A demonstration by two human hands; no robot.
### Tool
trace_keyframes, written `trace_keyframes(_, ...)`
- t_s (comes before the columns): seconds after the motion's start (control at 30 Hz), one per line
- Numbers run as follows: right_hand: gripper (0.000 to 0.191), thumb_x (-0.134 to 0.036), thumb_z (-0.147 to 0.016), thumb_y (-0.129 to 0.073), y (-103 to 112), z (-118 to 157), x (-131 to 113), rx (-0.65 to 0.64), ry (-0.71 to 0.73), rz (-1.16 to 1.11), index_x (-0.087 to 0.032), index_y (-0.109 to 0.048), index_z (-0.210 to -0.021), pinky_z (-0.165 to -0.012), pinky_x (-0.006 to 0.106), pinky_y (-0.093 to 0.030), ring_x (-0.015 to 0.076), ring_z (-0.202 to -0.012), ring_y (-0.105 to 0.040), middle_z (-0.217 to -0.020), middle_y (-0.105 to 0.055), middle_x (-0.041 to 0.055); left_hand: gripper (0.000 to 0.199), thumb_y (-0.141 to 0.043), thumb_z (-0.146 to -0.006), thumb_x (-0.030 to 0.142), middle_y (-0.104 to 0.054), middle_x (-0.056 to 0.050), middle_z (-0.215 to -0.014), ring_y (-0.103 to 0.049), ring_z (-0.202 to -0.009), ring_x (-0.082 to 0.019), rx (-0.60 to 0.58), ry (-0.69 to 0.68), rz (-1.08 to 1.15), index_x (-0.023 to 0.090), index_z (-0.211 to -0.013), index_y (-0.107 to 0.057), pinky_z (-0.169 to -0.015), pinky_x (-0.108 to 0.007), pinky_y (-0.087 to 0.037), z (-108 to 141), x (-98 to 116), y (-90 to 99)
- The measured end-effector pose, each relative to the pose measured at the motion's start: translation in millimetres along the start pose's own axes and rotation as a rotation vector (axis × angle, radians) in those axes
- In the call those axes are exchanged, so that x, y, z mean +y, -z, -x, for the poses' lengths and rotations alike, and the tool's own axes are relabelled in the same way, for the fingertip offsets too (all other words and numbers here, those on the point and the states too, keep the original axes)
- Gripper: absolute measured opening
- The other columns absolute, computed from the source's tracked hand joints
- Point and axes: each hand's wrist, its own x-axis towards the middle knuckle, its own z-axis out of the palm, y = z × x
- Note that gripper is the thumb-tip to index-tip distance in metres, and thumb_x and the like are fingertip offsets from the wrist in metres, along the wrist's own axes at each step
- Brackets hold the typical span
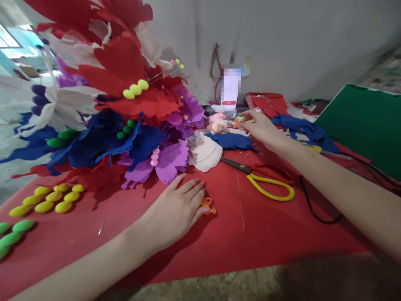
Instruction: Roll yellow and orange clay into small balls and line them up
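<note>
My left hand rests palm down on the red tabletop with its fingers stretched out. By its thumb lies a small orange openwork butterfly-like piece, partly under the fingers. Farther back, my right hand has its thumb and fingers drawn together at a small orange and green bit; what exactly sits between the fingertips is too small to make out. Beneath that hand are a blue scallop-edged cutout and a stack of white petal-shaped cutouts. Scissors with yellow and red handles lie between the two arms.
Large fabric butterflies in red, white, blue and purple crowd the left. Yellow oval beads and green ones lie at front left. A phone stands against the wall. A green board and black cord are right.
</note>
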Motion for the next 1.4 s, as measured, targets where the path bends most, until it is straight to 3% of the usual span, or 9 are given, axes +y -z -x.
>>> trace_keyframes(0.2,0.019,-0.012,-0.078,-0.05,-11,62,-26,-0.233,0.002,-0.073,-0.016,-0.057,-0.095,-0.069,0.027,-0.047,0.0122,-0.074,-0.057,-0.089,-0.061,0.0028,0.047,-0.033,-0.089,0.036,-0.048,-0.022,-0.124,-0.044,-0.117,-0.033,-0.033,0.007,0.049,0.003,-0.116,-0.052,-0.095,-0.051,-0.035,5,3,-1.0)
trace_keyframes(0.37,0.02,-0.014,-0.076,-0.044,-11,99,-31,-0.357,0.009,-0.185,-0.017,-0.056,-0.091,-0.066,0.024,-0.044,0.0124,-0.076,-0.054,-0.095,-0.059,0.0049,0.063,-0.036,-0.085,0.049,-0.042,-0.017,-0.132,-0.046,-0.118,-0.025,-0.125,0.18,0.315,0.011,-0.135,-0.026,-0.091,-0.04,-0.044,5,10,16.7)
trace_keyframes(0.63,0.015,-0.021,-0.074,-0.044,-13,105,-24,-0.382,-0.13,-0.327,-0.017,-0.054,-0.083,-0.048,0.023,-0.032,0.009,-0.052,-0.04,-0.066,-0.049,-0.0013,0.038,-0.029,-0.091,0.025,-0.056,-0.018,-0.118,-0.052,-0.11,-0.026,0.022,-0.094,0.25,0.006,-0.107,-0.057,-0.094,-0.041,-0.041,4,5,-8.6)
trace_keyframes(0.77,0.014,-0.022,-0.074,-0.044,-13,107,-26,-0.379,-0.175,-0.372,-0.016,-0.054,-0.082,-0.047,0.023,-0.029,0.0085,-0.05,-0.038,-0.061,-0.046,-0.0032,0.033,-0.036,-0.088,0.033,-0.067,-0.009,-0.088,-0.062,-0.083,-0.018,0.215,0.266,0.726,0.012,-0.091,-0.061,-0.076,-0.028,-0.049,1,2,4.2)
trace_keyframes(0.9,0.014,-0.022,-0.073,-0.044,-13,109,-31,-0.413,-0.27,-0.447,-0.016,-0.053,-0.081,-0.045,0.022,-0.028,0.007,-0.047,-0.037,-0.062,-0.045,-0.0039,0.023,-0.051,-0.077,0.037,-0.054,0.004,-0.052,-0.052,-0.048,-0.008,0.344,0.67,1.425,0.016,-0.073,-0.06,-0.047,-0.018,-0.041,-12,7,22.6)
trace_keyframes(1.13,0.021,-0.031,-0.075,-0.049,-23,120,-39,-0.41,-0.277,-0.572,-0.019,-0.052,-0.093,-0.063,0.024,-0.043,0.0097,-0.065,-0.05,-0.08,-0.054,-0.0001,0.053,-0.058,-0.069,0.047,-0.028,0.008,-0.027,-0.033,-0.025,-0.004,0.33,0.717,1.703,0.017,-0.032,-0.035,-0.036,-0.019,-0.037,-32,19,24.1)
trace_keyframes(1.23,0.031,-0.037,-0.079,-0.047,-34,123,-46,-0.395,-0.261,-0.854,-0.024,-0.046,-0.107,-0.088,0.03,-0.041,0.0148,-0.102,-0.05,-0.113,-0.052,0.0037,0.035,-0.055,-0.076,0.042,-0.055,0.004,-0.045,-0.056,-0.046,-0.008,0.463,0.662,1.829,0.016,-0.052,-0.055,-0.048,-0.017,-0.044,-40,24,23.6)
trace_keyframes(1.3,0.037,-0.039,-0.08,-0.046,-40,125,-54,-0.42,-0.237,-0.999,-0.027,-0.042,-0.115,-0.097,0.033,-0.036,0.0158,-0.117,-0.041,-0.126,-0.045,0.0028,0.019,-0.05,-0.082,0.034,-0.068,0.002,-0.084,-0.062,-0.084,-0.009,0.566,0.603,1.891,0.02,-0.087,-0.061,-0.067,-0.017,-0.048,-45,29,25.2)
trace_keyframes(1.4,0.041,-0.039,-0.082,-0.045,-45,126,-67,-0.386,-0.188,-0.946,-0.028,-0.037,-0.12,-0.102,0.03,-0.031,0.0139,-0.125,-0.033,-0.134,-0.038,0.0002,0.032,-0.043,-0.086,0.026,-0.048,0.002,-0.13,-0.039,-0.122,-0.009,0.646,0.552,1.855,0.021,-0.117,-0.046,-0.099,-0.022,-0.034,-52,34,28.5)
